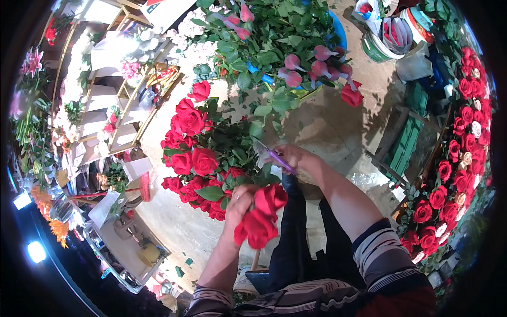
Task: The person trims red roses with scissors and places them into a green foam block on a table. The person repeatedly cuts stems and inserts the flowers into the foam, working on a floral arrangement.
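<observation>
My left hand is closed around red roses, whose blooms hang toward me. Purple-handled scissors are in my right hand, their blades pointing up and left at green foliage. Whether the blades touch a stem cannot be told. Left of both hands spreads a large bunch of red roses with dark leaves. Beyond it stands a blue tub filled with leafy stems; several rose heads in pink netting and one bare red rose lean over its rim.
At right stand a green wooden stool or crate and a long bank of red and pale roses. A white bucket holds wrapped flowers at the upper right. Flower shelves and a drawer unit stand at left.
</observation>
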A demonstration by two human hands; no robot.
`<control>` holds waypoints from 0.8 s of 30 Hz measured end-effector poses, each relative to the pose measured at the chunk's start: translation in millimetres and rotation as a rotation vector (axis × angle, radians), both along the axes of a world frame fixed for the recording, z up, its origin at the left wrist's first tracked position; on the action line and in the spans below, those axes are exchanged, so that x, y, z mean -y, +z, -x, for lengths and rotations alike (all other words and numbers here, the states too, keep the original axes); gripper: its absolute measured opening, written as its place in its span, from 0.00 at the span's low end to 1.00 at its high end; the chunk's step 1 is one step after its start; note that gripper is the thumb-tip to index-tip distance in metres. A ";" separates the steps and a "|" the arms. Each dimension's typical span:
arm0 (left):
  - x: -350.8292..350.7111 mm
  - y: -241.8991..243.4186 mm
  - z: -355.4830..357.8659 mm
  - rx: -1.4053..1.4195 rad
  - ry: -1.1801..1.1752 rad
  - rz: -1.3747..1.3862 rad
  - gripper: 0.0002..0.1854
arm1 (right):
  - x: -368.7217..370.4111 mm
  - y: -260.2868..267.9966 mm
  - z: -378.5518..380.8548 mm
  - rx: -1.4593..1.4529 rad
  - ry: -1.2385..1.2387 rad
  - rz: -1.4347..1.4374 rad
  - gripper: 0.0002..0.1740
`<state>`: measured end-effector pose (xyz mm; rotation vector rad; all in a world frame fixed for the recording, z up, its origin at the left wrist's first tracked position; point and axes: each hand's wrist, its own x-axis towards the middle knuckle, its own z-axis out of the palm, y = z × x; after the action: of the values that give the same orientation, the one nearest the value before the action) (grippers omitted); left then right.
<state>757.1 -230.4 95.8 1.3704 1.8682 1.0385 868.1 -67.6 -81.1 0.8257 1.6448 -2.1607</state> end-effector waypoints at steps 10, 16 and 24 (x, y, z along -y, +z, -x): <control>21.7 -41.6 -36.3 -0.189 0.341 0.204 0.21 | 35.0 67.0 -72.4 0.321 -0.187 0.335 0.20; -63.4 12.7 -45.3 0.255 0.598 0.524 0.24 | 74.2 122.5 -154.8 0.332 -0.174 0.085 0.24; -165.6 141.5 -212.9 0.664 -0.289 0.242 0.12 | 133.2 268.8 -295.6 0.080 -0.659 0.154 0.26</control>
<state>970.0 -64.8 237.3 0.9559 1.2176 0.9306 1163.7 -200.8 187.7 1.5464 1.2530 -2.5759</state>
